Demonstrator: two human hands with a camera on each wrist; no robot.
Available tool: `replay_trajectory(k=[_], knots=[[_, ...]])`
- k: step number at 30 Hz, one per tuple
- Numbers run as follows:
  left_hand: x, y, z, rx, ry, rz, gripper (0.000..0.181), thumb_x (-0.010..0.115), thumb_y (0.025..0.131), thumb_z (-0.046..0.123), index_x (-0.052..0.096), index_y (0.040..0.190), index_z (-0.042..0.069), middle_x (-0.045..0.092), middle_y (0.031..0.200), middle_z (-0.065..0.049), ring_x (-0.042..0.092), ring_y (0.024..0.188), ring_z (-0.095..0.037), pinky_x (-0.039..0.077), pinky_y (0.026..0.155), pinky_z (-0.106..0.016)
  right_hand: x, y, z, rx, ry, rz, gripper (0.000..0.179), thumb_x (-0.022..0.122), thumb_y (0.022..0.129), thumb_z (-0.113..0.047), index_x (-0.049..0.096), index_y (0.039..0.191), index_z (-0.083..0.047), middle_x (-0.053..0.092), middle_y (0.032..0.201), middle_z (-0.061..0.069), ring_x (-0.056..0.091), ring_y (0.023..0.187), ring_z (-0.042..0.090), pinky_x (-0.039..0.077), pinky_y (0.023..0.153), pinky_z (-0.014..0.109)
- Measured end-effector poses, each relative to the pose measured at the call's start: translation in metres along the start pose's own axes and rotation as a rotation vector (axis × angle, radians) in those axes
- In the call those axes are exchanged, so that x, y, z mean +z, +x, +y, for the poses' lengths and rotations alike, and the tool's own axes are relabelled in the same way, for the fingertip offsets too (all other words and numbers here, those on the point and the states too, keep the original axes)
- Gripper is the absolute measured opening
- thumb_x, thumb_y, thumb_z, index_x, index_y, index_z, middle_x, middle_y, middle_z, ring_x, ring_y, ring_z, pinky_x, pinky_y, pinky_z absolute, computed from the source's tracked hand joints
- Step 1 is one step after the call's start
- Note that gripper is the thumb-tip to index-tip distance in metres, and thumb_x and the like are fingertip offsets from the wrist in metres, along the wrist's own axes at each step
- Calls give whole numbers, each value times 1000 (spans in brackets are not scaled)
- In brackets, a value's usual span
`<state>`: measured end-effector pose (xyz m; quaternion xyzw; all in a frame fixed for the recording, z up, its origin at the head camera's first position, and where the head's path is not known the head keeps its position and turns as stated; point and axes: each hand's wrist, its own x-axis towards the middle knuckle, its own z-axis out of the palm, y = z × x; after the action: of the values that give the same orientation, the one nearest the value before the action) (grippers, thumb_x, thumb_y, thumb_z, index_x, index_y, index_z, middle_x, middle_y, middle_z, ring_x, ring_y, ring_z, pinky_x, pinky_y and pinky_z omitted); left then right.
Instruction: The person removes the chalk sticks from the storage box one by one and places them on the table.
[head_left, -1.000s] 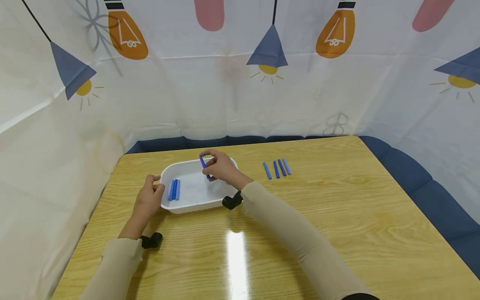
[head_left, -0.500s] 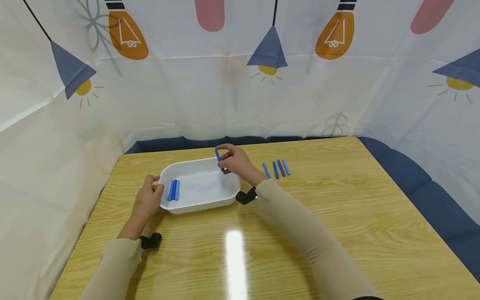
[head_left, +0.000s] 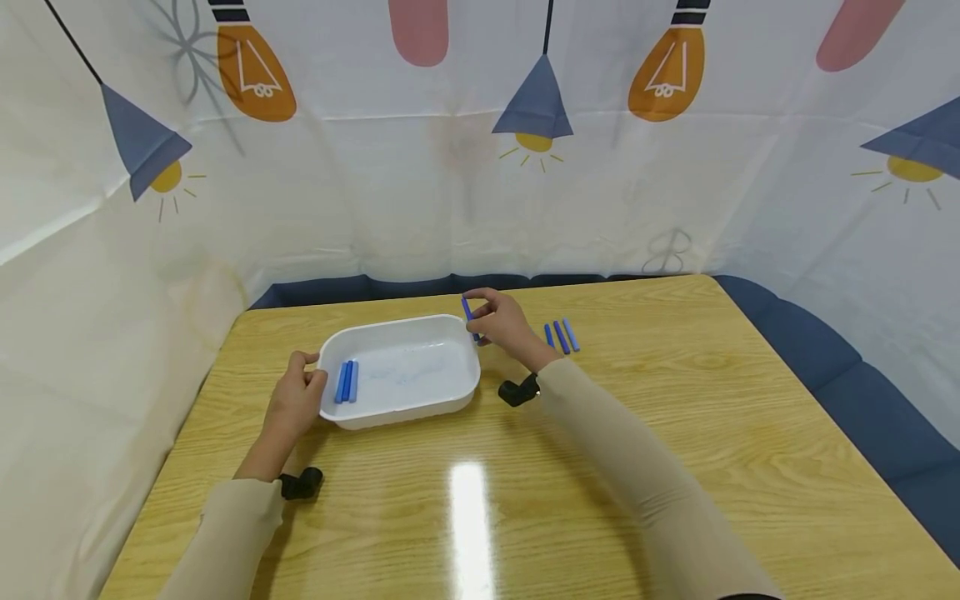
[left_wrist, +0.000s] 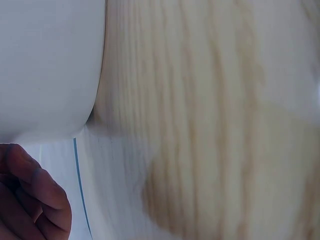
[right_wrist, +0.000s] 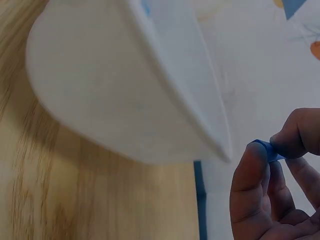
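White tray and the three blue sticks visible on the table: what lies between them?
In the head view, the right hand, pinching a blue stick, appears between the white tray and those sticks; it hides part of the table there.

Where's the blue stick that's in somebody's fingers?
That blue stick is near the middle of the head view, pinched in the right hand, by the far right corner of the white tray.
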<state>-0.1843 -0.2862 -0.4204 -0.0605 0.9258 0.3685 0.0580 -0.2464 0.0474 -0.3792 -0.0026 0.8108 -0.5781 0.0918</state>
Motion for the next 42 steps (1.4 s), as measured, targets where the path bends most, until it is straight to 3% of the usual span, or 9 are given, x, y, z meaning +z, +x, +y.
replay_trajectory(k=[10,19,32,42], knots=[[0,-1,-1,9,5,7,52,29,99,31,28,145,6,55,120,-25,51,98,-31,44,75,-34,-19,0,22,51,-23,2,55,67,85,-6,53,136,-18,58,103,13,62,78,22,55,78,50],[0,-1,0,1,12,8,52,30,99,31,29,144,6,55,117,-23,51,97,-30,43,74,-34,-31,-1,40,101,-133,5,55,66,86,-8,51,138,-14,61,106,15,66,79,27,57,71,41],[1,1,-2,6,10,12,52,29,98,31,29,143,6,56,114,-23,52,96,-30,44,73,-33,-44,0,53,143,-384,38,54,66,80,-11,54,132,-15,64,106,12,63,68,18,51,58,29],[1,1,-3,3,10,13,51,30,98,31,29,144,6,55,110,-21,51,94,-29,43,72,-33,-51,5,60,147,-464,23,54,66,79,-11,54,132,-11,62,102,12,58,68,17,47,56,26]])
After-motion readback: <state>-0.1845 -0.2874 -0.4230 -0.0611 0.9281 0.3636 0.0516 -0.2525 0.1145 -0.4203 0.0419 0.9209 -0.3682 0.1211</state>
